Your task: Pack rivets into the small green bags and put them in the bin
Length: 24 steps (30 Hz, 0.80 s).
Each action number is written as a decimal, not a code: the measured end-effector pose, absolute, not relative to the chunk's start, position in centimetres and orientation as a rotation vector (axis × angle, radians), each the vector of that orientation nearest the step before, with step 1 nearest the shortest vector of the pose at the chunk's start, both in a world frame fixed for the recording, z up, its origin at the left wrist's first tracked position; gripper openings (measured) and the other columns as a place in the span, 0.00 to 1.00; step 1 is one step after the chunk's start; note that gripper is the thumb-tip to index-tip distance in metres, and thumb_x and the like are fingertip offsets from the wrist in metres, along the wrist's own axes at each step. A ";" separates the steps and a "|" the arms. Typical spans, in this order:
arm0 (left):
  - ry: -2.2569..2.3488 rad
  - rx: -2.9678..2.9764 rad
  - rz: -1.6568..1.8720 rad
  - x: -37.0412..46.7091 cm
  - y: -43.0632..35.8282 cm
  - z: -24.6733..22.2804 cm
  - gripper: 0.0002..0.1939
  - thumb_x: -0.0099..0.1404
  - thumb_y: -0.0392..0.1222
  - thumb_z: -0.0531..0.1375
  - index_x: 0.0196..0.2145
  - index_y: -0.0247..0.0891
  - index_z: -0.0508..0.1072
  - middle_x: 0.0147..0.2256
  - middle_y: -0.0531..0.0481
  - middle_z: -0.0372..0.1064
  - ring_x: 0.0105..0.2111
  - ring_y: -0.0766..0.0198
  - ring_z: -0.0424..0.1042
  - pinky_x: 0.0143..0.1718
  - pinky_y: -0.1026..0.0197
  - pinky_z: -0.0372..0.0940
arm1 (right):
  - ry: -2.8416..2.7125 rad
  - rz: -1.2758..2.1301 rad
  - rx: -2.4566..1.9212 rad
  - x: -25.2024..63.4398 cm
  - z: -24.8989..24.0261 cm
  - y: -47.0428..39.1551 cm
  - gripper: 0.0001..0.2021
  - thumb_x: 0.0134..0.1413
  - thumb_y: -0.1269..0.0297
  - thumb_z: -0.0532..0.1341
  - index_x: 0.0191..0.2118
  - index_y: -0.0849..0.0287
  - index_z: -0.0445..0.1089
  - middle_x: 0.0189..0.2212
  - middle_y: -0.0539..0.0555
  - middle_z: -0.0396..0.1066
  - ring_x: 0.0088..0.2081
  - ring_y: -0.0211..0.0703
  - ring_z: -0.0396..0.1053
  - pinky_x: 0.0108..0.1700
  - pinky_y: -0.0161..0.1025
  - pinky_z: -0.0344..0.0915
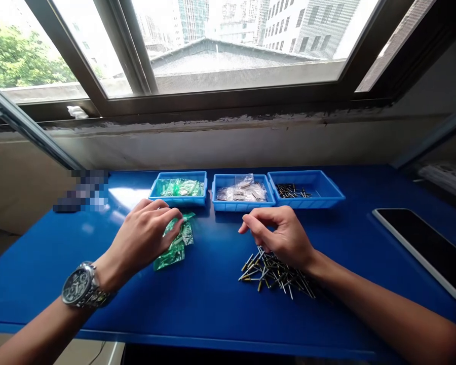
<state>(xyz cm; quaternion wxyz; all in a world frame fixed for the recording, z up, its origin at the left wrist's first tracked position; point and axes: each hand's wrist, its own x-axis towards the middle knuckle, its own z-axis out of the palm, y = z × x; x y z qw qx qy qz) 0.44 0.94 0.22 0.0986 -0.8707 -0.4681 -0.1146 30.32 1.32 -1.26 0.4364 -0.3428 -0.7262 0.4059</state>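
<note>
My left hand (146, 228), a metal watch (78, 285) on its wrist, hovers over small green plastic packets (171, 256) on the table. Its fingers are curled, thumb and forefinger tips close together; whether anything is between them I cannot make out. Above a loose pile of pop rivets (268, 274) is my right hand (283, 235), partly covering the pile. Thumb and forefinger there are pressed together and the other fingers folded in, so any small thing inside is hidden. The rivets have thin silvery shanks, some with brass-coloured ends.
Three blue trays line the back: the left tray (178, 202) holds green packets, the middle tray (243, 206) clear packets, the right tray (307, 204) dark rivets. A phone (427, 248) lies at right. A blurred-out patch (83, 191) is at far left. Behind the blue table (209, 304) is a window.
</note>
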 end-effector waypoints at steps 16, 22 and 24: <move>-1.513 -3.007 -1.088 7.2 1.6 2.1 0.09 0.73 0.45 0.60 0.41 0.41 0.80 0.35 0.50 0.81 0.32 0.62 0.79 0.32 0.63 0.69 | -1.873 1.173 -0.960 30.1 -1.5 1.4 0.13 0.64 0.57 0.65 0.32 0.61 0.78 0.18 0.47 0.70 0.16 0.31 0.63 0.20 0.31 0.60; -1.757 -3.105 -1.428 7.8 2.2 1.3 0.11 0.71 0.46 0.63 0.34 0.37 0.79 0.31 0.48 0.78 0.29 0.65 0.76 0.28 0.67 0.68 | -1.691 1.140 -0.955 30.5 -1.6 1.7 0.13 0.64 0.58 0.65 0.30 0.60 0.77 0.17 0.46 0.68 0.15 0.31 0.62 0.18 0.31 0.60; -1.805 -3.109 -1.517 7.9 2.1 0.9 0.12 0.71 0.45 0.63 0.32 0.36 0.78 0.28 0.49 0.76 0.27 0.67 0.73 0.27 0.68 0.67 | -1.675 1.152 -0.962 30.5 -1.7 1.7 0.16 0.65 0.57 0.65 0.27 0.60 0.75 0.17 0.46 0.67 0.15 0.30 0.62 0.18 0.31 0.59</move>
